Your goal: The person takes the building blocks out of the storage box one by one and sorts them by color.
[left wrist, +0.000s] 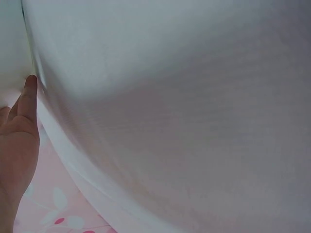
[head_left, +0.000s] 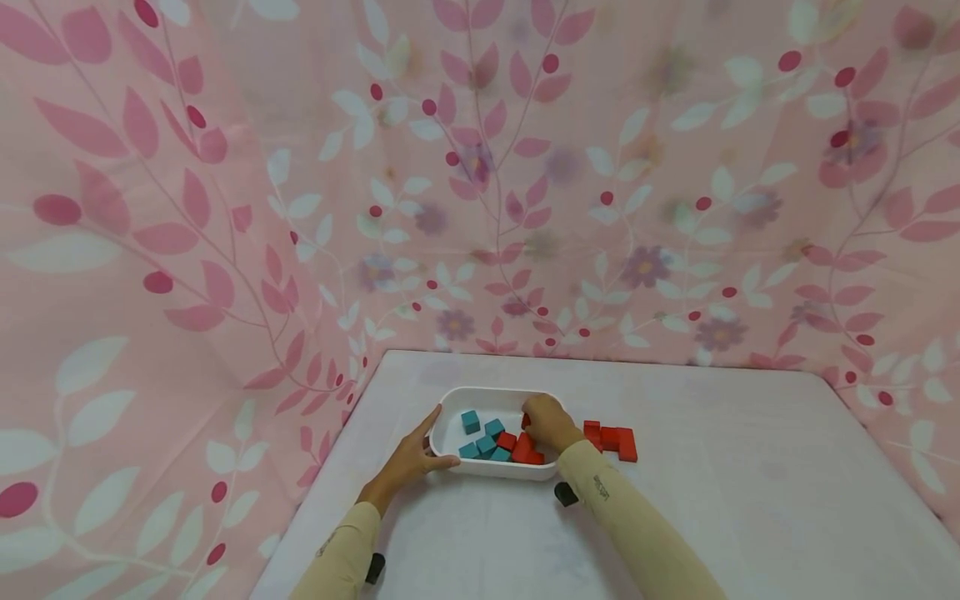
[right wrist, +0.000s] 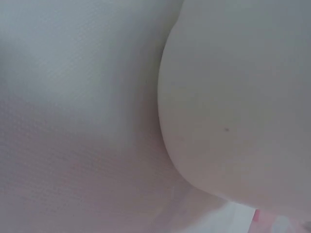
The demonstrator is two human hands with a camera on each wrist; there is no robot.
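Observation:
A white oblong tray [head_left: 495,393] holds several teal cubes [head_left: 470,422] and several red blocks [head_left: 522,447]. My left hand [head_left: 408,460] rests against the tray's left end, with fingers along the side and thumb at the front rim. In the left wrist view, its straight fingers touch the tray wall. My right hand [head_left: 551,423] is inside the tray's right end, and its curled fingers pinch a red block [head_left: 527,420], mostly hidden by the hand. The right wrist view shows the tray's white outer wall [right wrist: 233,107] but no fingers.
Just right of the tray, several red blocks [head_left: 609,437] lie together on the white-covered table [head_left: 750,467]. Pink floral cloth [head_left: 525,208] hangs behind the table and along its left side.

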